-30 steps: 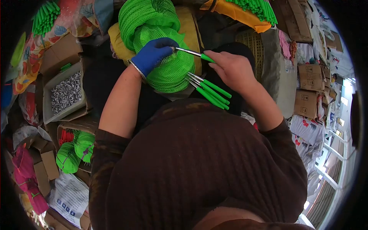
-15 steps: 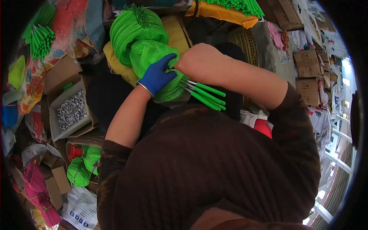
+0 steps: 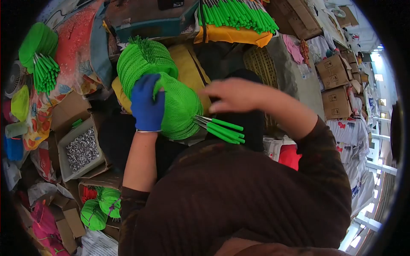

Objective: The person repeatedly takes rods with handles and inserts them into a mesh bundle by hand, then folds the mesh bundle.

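My left hand [image 3: 147, 102], in a blue glove, is closed on a fold of the green mesh net [image 3: 179, 104], with a fingertip showing at the fold's edge. The net lies in bunched rolls over my lap, and a tuft of green strands [image 3: 143, 49] sticks out of its top. Several green-handled metal rods [image 3: 224, 130] lie against the net's lower right side. Just right of the net, my right hand [image 3: 235, 96] hangs free. Its fingers are stretched out and apart, slightly blurred, with nothing visible in them.
A grey bin of small metal pieces [image 3: 83, 149] sits at left, above a box with green net bundles [image 3: 94, 213]. More green-handled rods [image 3: 239, 17] lie on yellow cloth at the top, and another bunch [image 3: 45, 72] is at upper left. Cardboard boxes [image 3: 335, 102] are stacked at right.
My left hand has shifted left and down onto the upper fold of the net. The right hand has come away from the net and its fingers have opened. The camera view has tilted.
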`<state>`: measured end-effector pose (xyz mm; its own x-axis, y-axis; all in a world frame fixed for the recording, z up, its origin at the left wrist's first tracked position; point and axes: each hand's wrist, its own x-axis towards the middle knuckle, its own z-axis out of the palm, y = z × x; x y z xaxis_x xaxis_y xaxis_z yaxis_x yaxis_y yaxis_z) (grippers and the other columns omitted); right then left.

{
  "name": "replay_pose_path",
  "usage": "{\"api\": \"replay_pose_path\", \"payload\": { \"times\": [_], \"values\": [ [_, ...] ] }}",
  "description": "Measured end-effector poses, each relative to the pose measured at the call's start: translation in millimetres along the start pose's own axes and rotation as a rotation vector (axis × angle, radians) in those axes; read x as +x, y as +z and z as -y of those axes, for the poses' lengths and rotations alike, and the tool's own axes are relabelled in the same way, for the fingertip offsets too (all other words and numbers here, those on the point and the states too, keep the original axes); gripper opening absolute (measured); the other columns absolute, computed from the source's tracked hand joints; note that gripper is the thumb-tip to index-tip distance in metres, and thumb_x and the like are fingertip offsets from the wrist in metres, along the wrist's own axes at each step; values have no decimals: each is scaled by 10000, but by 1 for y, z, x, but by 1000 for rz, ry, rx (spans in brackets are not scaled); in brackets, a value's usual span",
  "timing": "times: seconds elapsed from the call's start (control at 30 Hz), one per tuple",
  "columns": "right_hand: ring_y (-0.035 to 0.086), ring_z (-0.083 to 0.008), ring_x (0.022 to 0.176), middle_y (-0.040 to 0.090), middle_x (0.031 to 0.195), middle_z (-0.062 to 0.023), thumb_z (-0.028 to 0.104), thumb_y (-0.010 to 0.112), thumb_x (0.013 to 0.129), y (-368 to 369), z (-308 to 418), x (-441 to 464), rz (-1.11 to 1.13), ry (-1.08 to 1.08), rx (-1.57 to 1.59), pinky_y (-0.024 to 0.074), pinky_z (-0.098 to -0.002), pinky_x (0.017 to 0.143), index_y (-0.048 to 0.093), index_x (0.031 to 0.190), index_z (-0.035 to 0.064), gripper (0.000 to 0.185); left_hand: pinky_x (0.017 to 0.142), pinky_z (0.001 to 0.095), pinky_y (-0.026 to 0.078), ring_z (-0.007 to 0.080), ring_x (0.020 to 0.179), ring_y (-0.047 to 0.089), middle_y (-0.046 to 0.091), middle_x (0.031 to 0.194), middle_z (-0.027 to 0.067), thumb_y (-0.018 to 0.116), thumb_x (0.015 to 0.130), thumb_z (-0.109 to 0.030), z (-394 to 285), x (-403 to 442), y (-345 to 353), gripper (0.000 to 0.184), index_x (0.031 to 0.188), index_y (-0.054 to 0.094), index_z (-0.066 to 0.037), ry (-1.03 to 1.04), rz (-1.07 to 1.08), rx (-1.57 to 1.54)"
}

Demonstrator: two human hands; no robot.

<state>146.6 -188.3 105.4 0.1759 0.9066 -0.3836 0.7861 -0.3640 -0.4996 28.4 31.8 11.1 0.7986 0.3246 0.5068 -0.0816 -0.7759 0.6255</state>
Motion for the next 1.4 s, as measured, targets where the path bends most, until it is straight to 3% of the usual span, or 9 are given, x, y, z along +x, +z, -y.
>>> {"api": "replay_pose_path", "payload": {
  "times": [0.2, 0.27, 0.57, 0.8, 0.9, 0.97, 1.07, 1.2, 1.4],
  "values": [
    [565, -338, 989, 589, 1081, -171, 207, 581, 792, -74, -185, 88, -740, 372, -568, 482, -429, 794, 525, 1199, 81, 430, 916, 411, 407, 340, 1061, 517, 537, 1163, 165, 680, 732, -106, 20, 9, 7, 455, 1172, 563, -90, -156, -29, 139],
    [598, -265, 905, 617, 993, -127, 157, 581, 802, -84, -208, 106, -796, 499, -742, 505, -373, 758, 543, 1174, 76, 382, 904, 405, 405, 321, 1033, 531, 564, 1123, 139, 685, 723, -129, 21, 8, 4, 430, 1142, 588, -109, -78, -13, 265],
    [592, -203, 848, 609, 947, -88, 143, 575, 817, -83, -259, 134, -754, 442, 149, 507, -332, 736, 551, 1156, 73, 347, 797, 384, 447, 278, 893, 573, 612, 966, 87, 680, 725, -163, 18, 13, 1, 247, 969, 659, -136, -127, 39, 230],
    [586, -148, 798, 603, 907, -53, 131, 569, 829, -48, -107, 69, -773, 428, 847, 509, -295, 717, 559, 1141, 70, 317, 659, 366, 482, 287, 749, 597, 609, 880, 79, 692, 729, -225, 11, 5, 8, 199, 896, 651, -125, -133, 49, -18],
    [601, -165, 800, 623, 894, -58, 171, 611, 810, -12, -96, 46, -620, 216, 1162, 501, -301, 710, 586, 1060, 60, 275, 685, 311, 487, 222, 808, 608, 629, 888, 92, 678, 779, -160, 7, 1, 7, 203, 969, 662, -91, -147, 235, -84],
    [553, -74, 748, 585, 823, 3, 153, 605, 828, 11, -60, 28, -476, 284, 1243, 470, -221, 668, 596, 1012, 53, 210, 719, 279, 475, 144, 826, 593, 650, 933, 67, 638, 818, -133, 16, -6, 5, 221, 1029, 657, -71, -374, 559, -572],
    [519, -72, 726, 552, 769, 18, 194, 599, 849, 50, -28, 11, -427, 280, 999, 436, -237, 664, 592, 956, 37, 190, 752, 270, 461, 137, 814, 601, 655, 929, 54, 598, 841, -195, 29, -9, 1, 248, 1052, 662, -81, -444, 775, -754],
    [493, -71, 716, 539, 777, 4, 163, 542, 889, 75, -5, -8, -328, 130, 1120, 430, -237, 666, 581, 988, 12, 184, 810, 261, 439, 105, 879, 565, 645, 946, 42, 597, 838, -172, 27, -10, -1, 251, 1039, 657, -34, -510, 648, -841],
    [503, -82, 698, 559, 778, -26, 165, 553, 886, 78, 10, -16, -392, 311, 727, 445, -251, 654, 598, 1060, 20, 231, 838, 249, 434, 111, 915, 563, 643, 965, 50, 611, 832, -157, 31, -15, 4, 270, 1059, 649, -15, -582, 549, -995]
  ]
}}
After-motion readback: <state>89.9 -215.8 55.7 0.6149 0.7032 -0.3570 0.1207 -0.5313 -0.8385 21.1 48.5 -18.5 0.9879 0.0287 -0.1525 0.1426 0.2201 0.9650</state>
